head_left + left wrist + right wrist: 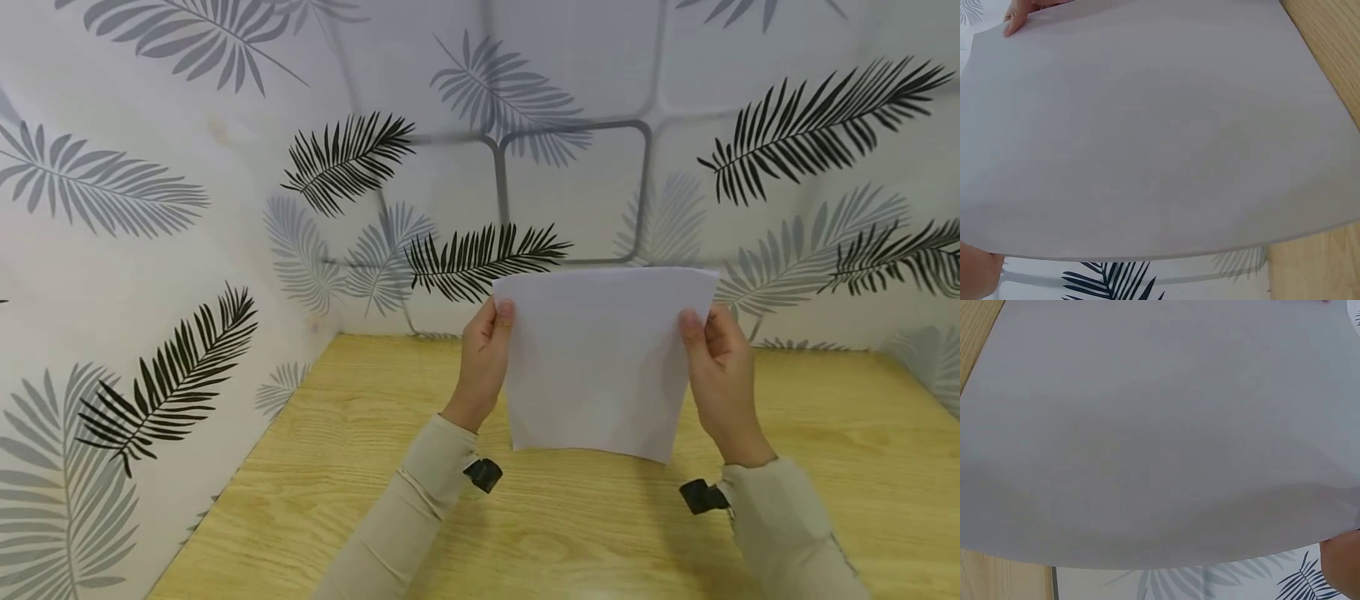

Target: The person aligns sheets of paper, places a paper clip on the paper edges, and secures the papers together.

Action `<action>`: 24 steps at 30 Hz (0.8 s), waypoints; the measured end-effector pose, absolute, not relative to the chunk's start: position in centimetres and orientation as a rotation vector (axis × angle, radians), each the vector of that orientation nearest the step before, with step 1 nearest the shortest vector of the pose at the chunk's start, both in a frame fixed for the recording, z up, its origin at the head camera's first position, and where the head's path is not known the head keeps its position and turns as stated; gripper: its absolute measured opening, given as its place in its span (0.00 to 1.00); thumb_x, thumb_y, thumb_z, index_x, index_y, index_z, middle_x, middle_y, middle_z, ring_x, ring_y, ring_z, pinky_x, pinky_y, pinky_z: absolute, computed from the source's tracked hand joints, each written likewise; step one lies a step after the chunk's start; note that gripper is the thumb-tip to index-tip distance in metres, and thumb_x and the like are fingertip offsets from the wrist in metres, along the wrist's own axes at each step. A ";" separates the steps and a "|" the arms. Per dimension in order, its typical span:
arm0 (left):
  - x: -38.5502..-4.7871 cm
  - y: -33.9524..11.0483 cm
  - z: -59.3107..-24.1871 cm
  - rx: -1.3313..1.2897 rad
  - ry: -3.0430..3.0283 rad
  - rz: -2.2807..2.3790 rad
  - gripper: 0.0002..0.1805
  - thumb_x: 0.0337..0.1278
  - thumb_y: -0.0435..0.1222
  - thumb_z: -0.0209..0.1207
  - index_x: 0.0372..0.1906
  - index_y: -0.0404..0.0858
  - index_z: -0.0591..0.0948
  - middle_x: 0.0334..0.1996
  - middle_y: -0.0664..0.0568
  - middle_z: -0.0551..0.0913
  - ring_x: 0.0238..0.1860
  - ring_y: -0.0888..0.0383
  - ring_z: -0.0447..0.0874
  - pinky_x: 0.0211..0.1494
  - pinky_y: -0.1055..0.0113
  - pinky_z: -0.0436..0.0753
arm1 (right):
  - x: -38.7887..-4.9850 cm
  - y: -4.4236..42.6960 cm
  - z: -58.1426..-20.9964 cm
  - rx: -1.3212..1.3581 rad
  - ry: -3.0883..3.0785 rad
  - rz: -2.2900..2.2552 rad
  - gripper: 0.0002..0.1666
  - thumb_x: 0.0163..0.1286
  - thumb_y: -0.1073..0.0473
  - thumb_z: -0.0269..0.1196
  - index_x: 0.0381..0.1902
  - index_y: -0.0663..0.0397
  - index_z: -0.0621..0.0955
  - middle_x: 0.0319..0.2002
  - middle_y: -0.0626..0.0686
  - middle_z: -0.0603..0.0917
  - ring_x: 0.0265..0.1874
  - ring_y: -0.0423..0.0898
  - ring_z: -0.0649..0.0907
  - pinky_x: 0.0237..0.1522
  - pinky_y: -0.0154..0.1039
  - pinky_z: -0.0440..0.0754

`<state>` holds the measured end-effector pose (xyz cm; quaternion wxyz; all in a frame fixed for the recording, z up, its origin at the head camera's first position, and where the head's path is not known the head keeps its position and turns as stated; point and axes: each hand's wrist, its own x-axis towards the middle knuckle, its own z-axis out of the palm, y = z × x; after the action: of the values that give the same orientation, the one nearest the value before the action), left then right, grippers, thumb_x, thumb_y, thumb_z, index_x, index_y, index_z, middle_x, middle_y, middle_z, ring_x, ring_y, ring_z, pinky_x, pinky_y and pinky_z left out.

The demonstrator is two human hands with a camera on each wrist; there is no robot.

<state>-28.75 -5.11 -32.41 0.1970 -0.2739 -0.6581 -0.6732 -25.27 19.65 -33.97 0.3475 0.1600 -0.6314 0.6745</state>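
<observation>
A blank white sheet of paper (596, 367) is held up above the wooden table, slightly curved. My left hand (486, 358) pinches its left edge near the top, thumb on the near face. On the opposite edge, my right hand (722, 375) grips the paper with the thumb in front and fingers curled behind. The sheet (1160, 137) fills most of the left wrist view, where the right hand (1019, 14) shows at the top left corner. In the right wrist view the paper (1160, 437) also covers nearly everything.
The light wood table (300, 492) reaches back to a wall covering (187, 275) with grey and black leaf prints. Small black devices sit at both wrists, the left one (483, 474) and the right one (703, 496), by beige sleeves.
</observation>
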 end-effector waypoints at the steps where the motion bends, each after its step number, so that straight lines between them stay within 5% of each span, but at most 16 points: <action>1: -28.7 -5.1 -32.3 -0.765 -1.840 -1.882 0.19 0.76 0.39 0.41 0.55 0.29 0.74 0.43 0.43 0.78 0.44 0.61 0.75 0.50 0.66 0.75 | -25.2 19.6 -33.8 0.403 -1.640 1.741 0.10 0.74 0.66 0.53 0.48 0.65 0.79 0.38 0.48 0.84 0.35 0.41 0.81 0.37 0.29 0.76; 6: -28.6 -5.0 -31.6 -0.736 -1.861 -1.827 0.18 0.76 0.38 0.42 0.50 0.28 0.76 0.37 0.43 0.78 0.39 0.62 0.75 0.45 0.67 0.75 | -24.9 19.4 -33.1 0.325 -1.681 1.683 0.11 0.74 0.63 0.55 0.46 0.66 0.79 0.35 0.44 0.85 0.32 0.38 0.82 0.36 0.28 0.77; 9: -28.7 -5.0 -31.2 -0.700 -1.891 -1.795 0.16 0.76 0.37 0.43 0.34 0.30 0.73 0.22 0.50 0.67 0.26 0.62 0.66 0.31 0.70 0.68 | -24.7 19.4 -32.8 0.270 -1.738 1.649 0.13 0.74 0.61 0.55 0.46 0.66 0.79 0.35 0.42 0.85 0.32 0.37 0.82 0.36 0.27 0.77; 13: -28.8 -5.2 -30.8 -0.668 -1.940 -1.807 0.17 0.75 0.37 0.44 0.27 0.35 0.68 0.18 0.54 0.55 0.21 0.61 0.56 0.26 0.69 0.59 | -24.5 19.6 -32.5 0.234 -1.774 1.678 0.12 0.73 0.60 0.56 0.47 0.62 0.81 0.34 0.40 0.85 0.31 0.36 0.82 0.35 0.26 0.77; 17: -28.8 -5.5 -30.7 -0.633 -2.003 -1.882 0.15 0.75 0.38 0.45 0.31 0.33 0.72 0.19 0.54 0.62 0.23 0.62 0.64 0.28 0.69 0.66 | -24.4 19.6 -32.3 0.164 -1.815 1.732 0.08 0.72 0.61 0.59 0.43 0.57 0.81 0.29 0.38 0.84 0.28 0.34 0.80 0.30 0.26 0.74; 24: -28.7 -6.0 -31.1 -0.504 -2.132 -1.985 0.18 0.75 0.41 0.46 0.51 0.32 0.78 0.33 0.51 0.77 0.33 0.62 0.74 0.37 0.69 0.75 | -24.1 20.0 -32.4 0.080 -2.015 1.737 0.25 0.73 0.56 0.58 0.56 0.74 0.74 0.31 0.31 0.81 0.32 0.32 0.78 0.34 0.25 0.75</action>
<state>-28.73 -6.01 -31.07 0.0925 -0.1698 -0.7180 -0.6687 -24.13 19.96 -32.41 0.2379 0.0293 -0.7353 0.6340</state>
